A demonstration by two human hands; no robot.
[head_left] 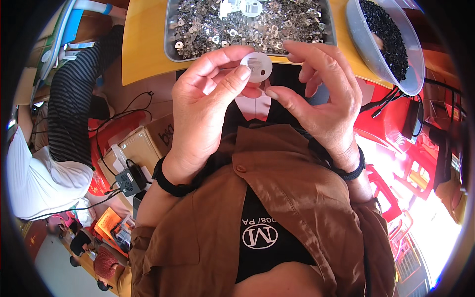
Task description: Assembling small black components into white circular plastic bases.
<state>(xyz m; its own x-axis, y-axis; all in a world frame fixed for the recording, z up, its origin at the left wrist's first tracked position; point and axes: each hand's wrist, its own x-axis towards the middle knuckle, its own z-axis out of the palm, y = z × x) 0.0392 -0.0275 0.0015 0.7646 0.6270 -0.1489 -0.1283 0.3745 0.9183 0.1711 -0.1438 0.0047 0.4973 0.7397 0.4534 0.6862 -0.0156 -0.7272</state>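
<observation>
Between its thumb and fingers my left hand point(198, 109) grips a round, translucent white plastic disc point(263, 63) by its left edge. A small dark spot or hole shows near the disc's lower right. To the right of it my right hand point(326, 101) hovers, its thumb and fingers apart and nothing visible between them. Both hands are in front of a grey tray point(170, 51) heaped with small shiny metal pieces point(267, 32). Another round white part point(251, 8) lies on that heap at the far side.
The tray stands on a yellow table point(143, 44). At its right is a clear plastic basin point(413, 81) of small black pieces point(383, 42). Red stools point(383, 123) stand at right. At left are a cardboard box point(141, 148), loose cables point(101, 143) and a person in striped clothing point(71, 99).
</observation>
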